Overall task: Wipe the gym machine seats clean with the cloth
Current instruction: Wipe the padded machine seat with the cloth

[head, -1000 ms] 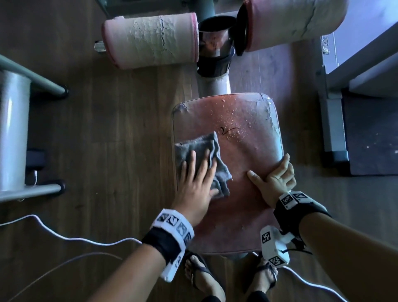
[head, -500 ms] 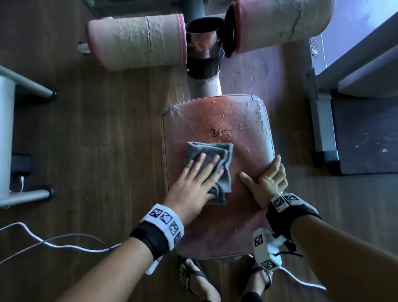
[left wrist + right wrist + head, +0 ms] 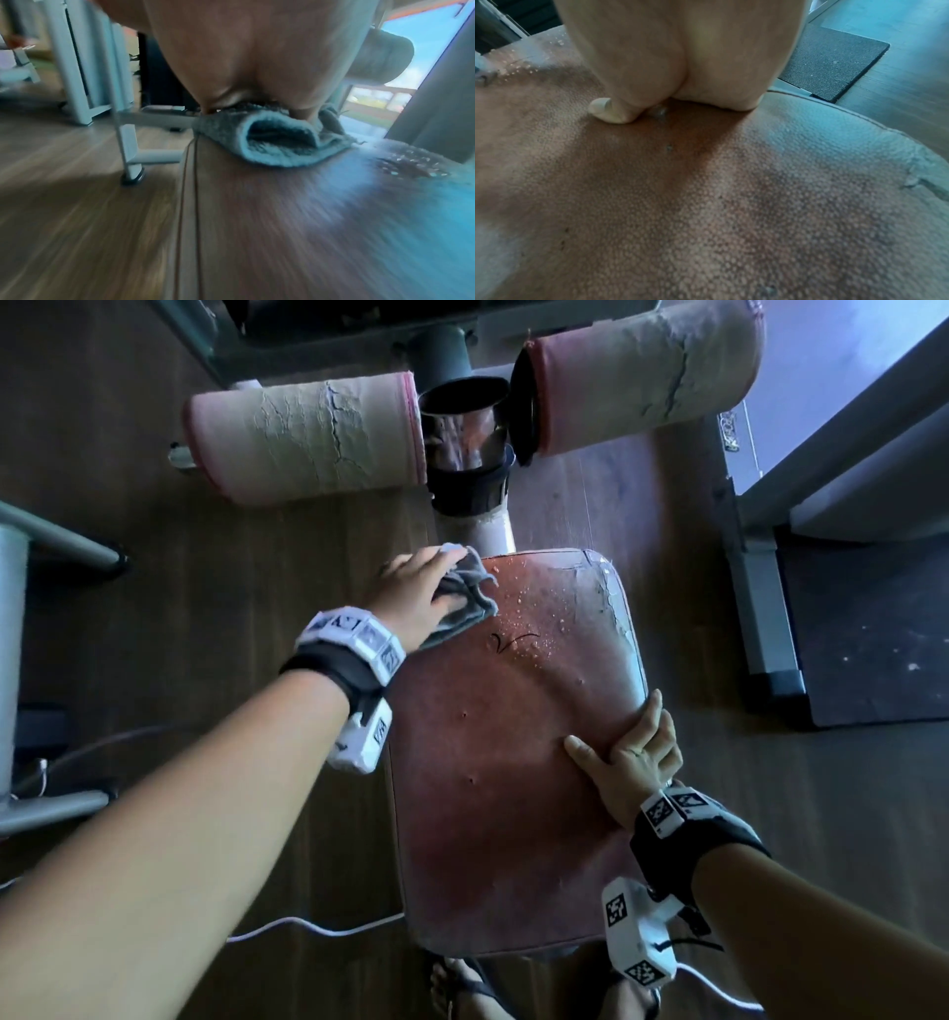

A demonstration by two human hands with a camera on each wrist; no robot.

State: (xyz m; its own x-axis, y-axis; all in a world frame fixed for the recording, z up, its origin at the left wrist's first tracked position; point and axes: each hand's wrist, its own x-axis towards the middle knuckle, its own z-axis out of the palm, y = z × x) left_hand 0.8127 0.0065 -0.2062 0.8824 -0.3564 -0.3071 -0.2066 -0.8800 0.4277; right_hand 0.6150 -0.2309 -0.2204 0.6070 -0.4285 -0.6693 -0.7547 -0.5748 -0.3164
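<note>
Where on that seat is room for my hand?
The seat's middle and near end are mostly bare. Crowded: left hand and cloth at the far left corner, right hand on the right edge, droplets at the far end.

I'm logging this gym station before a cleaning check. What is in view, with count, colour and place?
reddish-brown padded vinyl seat: one, reddish-brown, centre
water droplets: many, clear, seat's far part
grey terry cloth: one, grey, seat's far left corner
white metal post: one, white, just beyond the seat
cracked foam roller pads: two, pale pink, either side of the post
black rubber mat: one, black, floor at right
white cable: at least one, white, floor by the seat's near end
wooden plank floor: brown, all around
left hand: grips the cloth
right hand: fingers over the seat's right edge
sandalled feet: two, bottom edge
</note>
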